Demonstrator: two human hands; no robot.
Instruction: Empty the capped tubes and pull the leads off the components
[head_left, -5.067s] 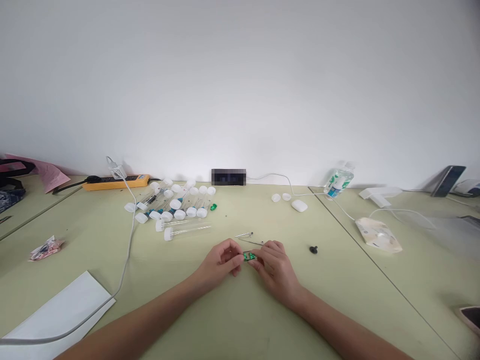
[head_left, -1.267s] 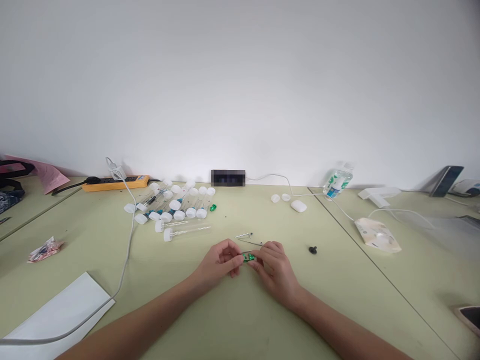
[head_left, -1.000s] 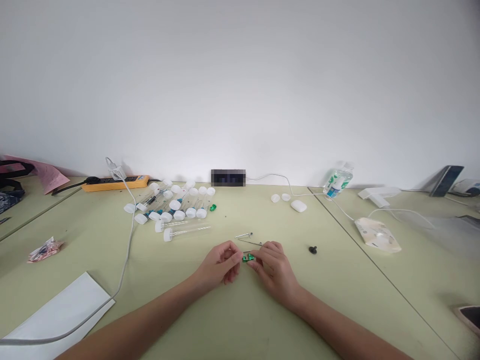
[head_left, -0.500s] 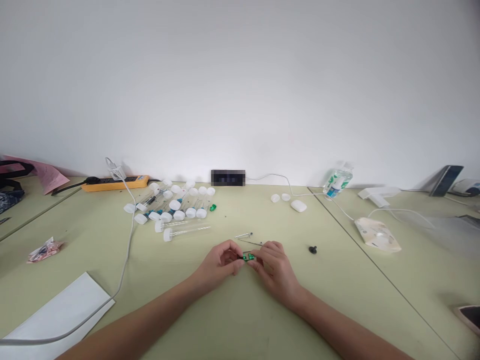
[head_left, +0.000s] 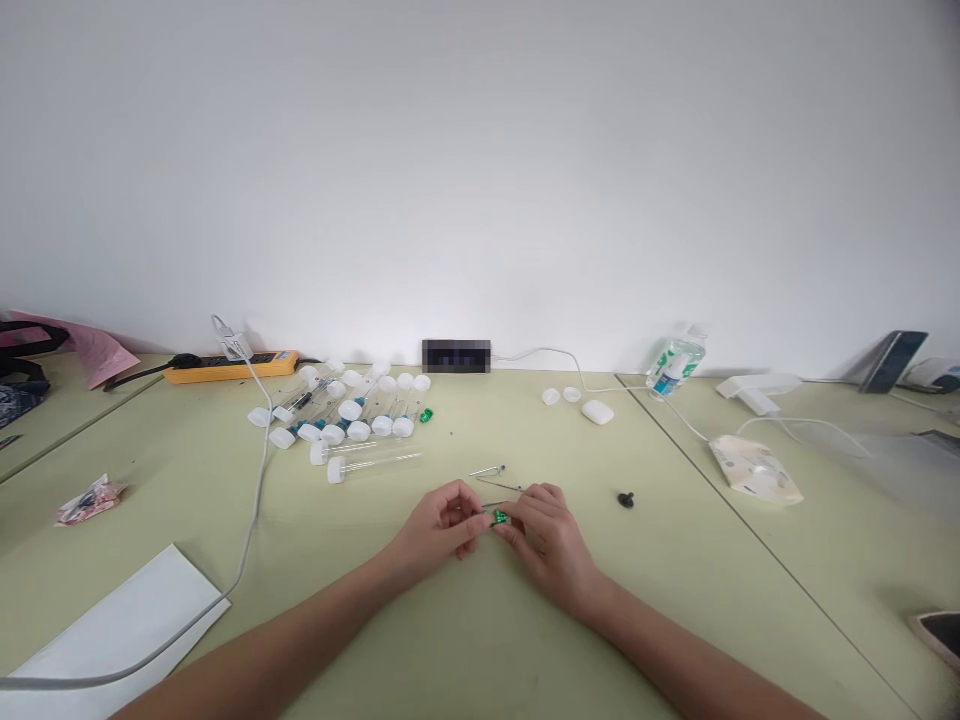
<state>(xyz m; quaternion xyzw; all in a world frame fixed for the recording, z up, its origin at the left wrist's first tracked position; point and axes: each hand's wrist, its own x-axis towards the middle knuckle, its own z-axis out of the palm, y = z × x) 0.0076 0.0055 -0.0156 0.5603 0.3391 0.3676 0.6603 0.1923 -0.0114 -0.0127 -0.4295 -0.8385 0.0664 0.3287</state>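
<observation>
Between my two hands, at the middle of the table, is a small shiny green piece (head_left: 499, 517) whose exact kind I cannot make out. My right hand (head_left: 551, 540) pinches it from the right with thumb and fingertips. The fingers of my left hand (head_left: 442, 525) are closed at its left side, the thumb covering part of what lies there. Just beyond the fingertips lie thin metal rods (head_left: 489, 471) with small ends. Another green piece (head_left: 426, 415) rests farther back, beside the clear tubes. A small black knob-like part (head_left: 625, 499) lies to the right of my right hand.
Clear tubes with white caps (head_left: 358, 430) cluster at back left, in front of an orange power strip (head_left: 232, 367). A dark clock-like box (head_left: 456, 356) stands by the wall. A bottle (head_left: 675, 362), a beige packet (head_left: 755, 468) and cables lie right; a white sheet (head_left: 120, 630) lies front left.
The green piece has turned slightly between my fingers, and my left thumb has shifted over its left side. My hands stay in nearly the same place.
</observation>
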